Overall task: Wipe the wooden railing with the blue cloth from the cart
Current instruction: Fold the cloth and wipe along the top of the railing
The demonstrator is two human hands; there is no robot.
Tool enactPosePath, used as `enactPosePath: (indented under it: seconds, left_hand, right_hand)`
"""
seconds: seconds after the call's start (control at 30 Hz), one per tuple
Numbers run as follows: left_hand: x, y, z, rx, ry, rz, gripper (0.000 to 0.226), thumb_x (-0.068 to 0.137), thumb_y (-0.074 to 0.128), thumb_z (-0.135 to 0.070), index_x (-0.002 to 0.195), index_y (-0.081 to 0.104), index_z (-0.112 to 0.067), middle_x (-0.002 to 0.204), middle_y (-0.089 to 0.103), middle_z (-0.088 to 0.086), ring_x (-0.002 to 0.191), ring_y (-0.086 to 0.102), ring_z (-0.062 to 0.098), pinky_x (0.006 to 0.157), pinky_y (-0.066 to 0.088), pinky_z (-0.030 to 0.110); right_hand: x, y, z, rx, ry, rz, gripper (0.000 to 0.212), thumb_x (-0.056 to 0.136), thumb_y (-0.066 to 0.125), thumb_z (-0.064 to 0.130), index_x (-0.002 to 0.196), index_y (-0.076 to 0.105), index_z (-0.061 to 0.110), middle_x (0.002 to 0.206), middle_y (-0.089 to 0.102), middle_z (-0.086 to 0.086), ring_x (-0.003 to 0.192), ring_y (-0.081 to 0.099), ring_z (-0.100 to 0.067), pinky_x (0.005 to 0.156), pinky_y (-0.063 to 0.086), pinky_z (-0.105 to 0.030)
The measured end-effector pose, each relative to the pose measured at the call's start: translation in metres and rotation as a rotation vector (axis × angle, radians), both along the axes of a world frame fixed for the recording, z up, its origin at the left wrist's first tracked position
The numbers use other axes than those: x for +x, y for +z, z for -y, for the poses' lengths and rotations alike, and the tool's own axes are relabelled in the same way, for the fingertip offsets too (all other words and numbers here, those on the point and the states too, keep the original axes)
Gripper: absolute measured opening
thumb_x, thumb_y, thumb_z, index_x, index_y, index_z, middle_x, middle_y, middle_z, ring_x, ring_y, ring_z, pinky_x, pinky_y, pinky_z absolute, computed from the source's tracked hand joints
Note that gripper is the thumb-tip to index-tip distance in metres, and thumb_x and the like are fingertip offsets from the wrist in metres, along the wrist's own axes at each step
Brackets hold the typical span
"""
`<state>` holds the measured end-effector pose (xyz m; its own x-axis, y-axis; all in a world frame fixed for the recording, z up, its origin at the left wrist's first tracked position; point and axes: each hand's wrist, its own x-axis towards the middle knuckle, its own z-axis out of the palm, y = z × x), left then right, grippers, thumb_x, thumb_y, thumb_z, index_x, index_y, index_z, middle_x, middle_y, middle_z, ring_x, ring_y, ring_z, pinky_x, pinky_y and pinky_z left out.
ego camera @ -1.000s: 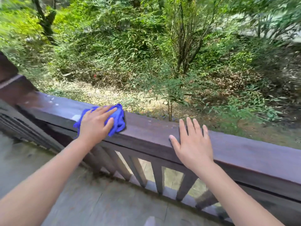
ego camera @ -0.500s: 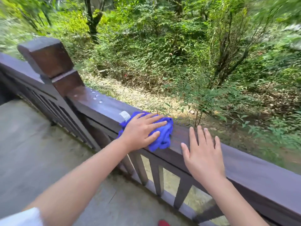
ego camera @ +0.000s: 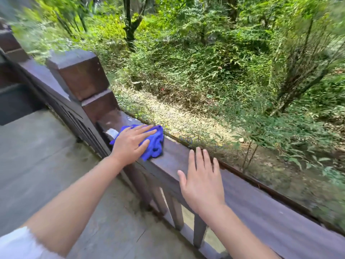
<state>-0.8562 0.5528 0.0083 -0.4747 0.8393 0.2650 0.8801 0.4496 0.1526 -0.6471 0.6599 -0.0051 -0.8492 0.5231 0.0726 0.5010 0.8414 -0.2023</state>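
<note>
Closest to the camera, the right hand (ego camera: 202,181) was lying flat on the top of the wooden railing (ego camera: 261,200), fingers spread and straight, holding nothing, looked like it was just bracing there. A bit further along the rail, up and to the left, the left hand (ego camera: 130,143) was pressed palm-down on the blue cloth (ego camera: 155,144), fingers stretched out flat over it rather than curled around it, so more pinning than gripping. The cloth was bunched up on the rail's top face, partly sticking out past the fingertips on the far side. The rail's long axis ran diagonally from the lower right up toward the upper left, and it ended at a chunky square post (ego camera: 80,75) not far beyond the cloth. So my guess is the left hand, being the one on the cloth and nearer the post, only had a short stretch left to wipe that way, where a few pale specks (ego camera: 129,119) sat on the wood. Beyond all that it was just green bushes (ego camera: 205,62) and a leafy slope below.
</note>
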Motion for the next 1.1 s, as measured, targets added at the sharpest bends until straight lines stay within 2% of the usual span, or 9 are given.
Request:
enactPosePath:
  seconds: [0.13, 0.2, 0.27, 0.37, 0.47, 0.57, 0.67, 0.87, 1.1]
  left_hand:
    - [0.021, -0.006, -0.007, 0.073, 0.107, 0.002, 0.056, 0.081, 0.025, -0.043, 0.123, 0.058, -0.026, 0.135, 0.054, -0.003, 0.129, 0.046, 0.019, 0.105, 0.032, 0.042]
    - [0.035, -0.011, -0.008, 0.086, -0.034, -0.019, 0.050, 0.082, 0.031, -0.041, 0.123, 0.057, -0.029, 0.135, 0.055, -0.005, 0.128, 0.047, 0.018, 0.106, 0.032, 0.042]
    - [0.034, -0.013, -0.013, 0.048, -0.248, -0.080, 0.046, 0.085, 0.034, -0.037, 0.124, 0.056, -0.028, 0.135, 0.055, -0.005, 0.127, 0.048, 0.019, 0.106, 0.033, 0.044]
    - [0.000, -0.004, -0.024, -0.106, -0.431, -0.147, 0.043, 0.092, 0.034, -0.034, 0.132, 0.046, -0.029, 0.145, 0.043, -0.004, 0.137, 0.034, 0.017, 0.115, 0.010, 0.048]
    - [-0.051, -0.004, -0.019, -0.153, -0.303, -0.177, 0.041, 0.095, 0.034, -0.035, 0.136, 0.038, -0.034, 0.153, 0.027, -0.005, 0.144, 0.010, 0.017, 0.110, -0.015, 0.054]
    - [-0.097, -0.007, -0.003, -0.134, -0.083, -0.177, 0.040, 0.093, 0.034, -0.041, 0.133, 0.039, -0.042, 0.158, 0.010, -0.002, 0.145, -0.003, 0.020, 0.109, -0.008, 0.062]
    - [-0.134, -0.006, 0.007, -0.123, 0.081, -0.089, 0.040, 0.092, 0.035, -0.042, 0.132, 0.042, -0.039, 0.158, 0.008, 0.002, 0.145, 0.000, 0.021, 0.113, 0.005, 0.057]
    - [-0.145, -0.011, 0.011, 0.032, 0.227, -0.021, 0.043, 0.088, 0.034, -0.035, 0.124, 0.053, -0.022, 0.139, 0.045, 0.013, 0.129, 0.037, 0.025, 0.103, 0.028, 0.041]
    - [-0.101, -0.014, -0.006, 0.076, 0.462, 0.035, 0.048, 0.087, 0.039, -0.035, 0.129, 0.048, -0.015, 0.139, 0.044, 0.018, 0.126, 0.041, 0.030, 0.103, 0.029, 0.047]
  right_hand:
    - [-0.013, 0.000, 0.004, -0.005, -0.007, 0.034, 0.067, 0.092, 0.019, 0.046, 0.145, 0.003, 0.007, 0.157, 0.005, -0.013, 0.145, 0.003, -0.025, 0.117, 0.005, -0.045]
    - [-0.016, 0.000, 0.005, 0.041, -0.032, 0.047, 0.067, 0.090, 0.018, 0.046, 0.144, 0.010, 0.007, 0.156, 0.012, -0.013, 0.144, 0.010, -0.026, 0.117, 0.011, -0.045]
    - [-0.014, 0.002, 0.008, 0.099, -0.077, 0.056, 0.068, 0.085, 0.021, 0.044, 0.138, 0.033, 0.003, 0.147, 0.036, -0.017, 0.136, 0.034, -0.029, 0.110, 0.030, -0.047]
    - [-0.023, 0.002, 0.012, 0.144, -0.150, 0.043, 0.067, 0.080, 0.026, 0.041, 0.127, 0.048, -0.001, 0.134, 0.053, -0.019, 0.124, 0.050, -0.032, 0.099, 0.043, -0.050]
    - [-0.046, 0.001, 0.023, 0.127, -0.202, 0.051, 0.071, 0.081, 0.020, 0.043, 0.133, 0.041, -0.001, 0.140, 0.046, -0.019, 0.131, 0.042, -0.031, 0.105, 0.037, -0.050]
    - [-0.076, 0.000, 0.035, 0.115, -0.204, 0.074, 0.077, 0.080, 0.004, 0.048, 0.142, 0.020, 0.004, 0.153, 0.024, -0.013, 0.142, 0.020, -0.026, 0.115, 0.019, -0.045]
    - [-0.103, -0.001, 0.039, 0.081, -0.198, 0.080, 0.071, 0.086, 0.007, 0.048, 0.145, 0.006, 0.007, 0.157, 0.010, -0.010, 0.145, 0.007, -0.023, 0.118, 0.009, -0.043]
    - [-0.125, 0.000, 0.044, 0.074, -0.202, 0.074, 0.069, 0.089, 0.017, 0.045, 0.145, 0.005, 0.006, 0.157, 0.012, -0.012, 0.144, 0.008, -0.024, 0.117, 0.009, -0.045]
    - [-0.127, -0.001, 0.043, 0.040, -0.180, 0.061, 0.067, 0.091, 0.021, 0.042, 0.144, 0.005, 0.005, 0.157, 0.009, -0.013, 0.144, 0.007, -0.023, 0.118, 0.009, -0.044]
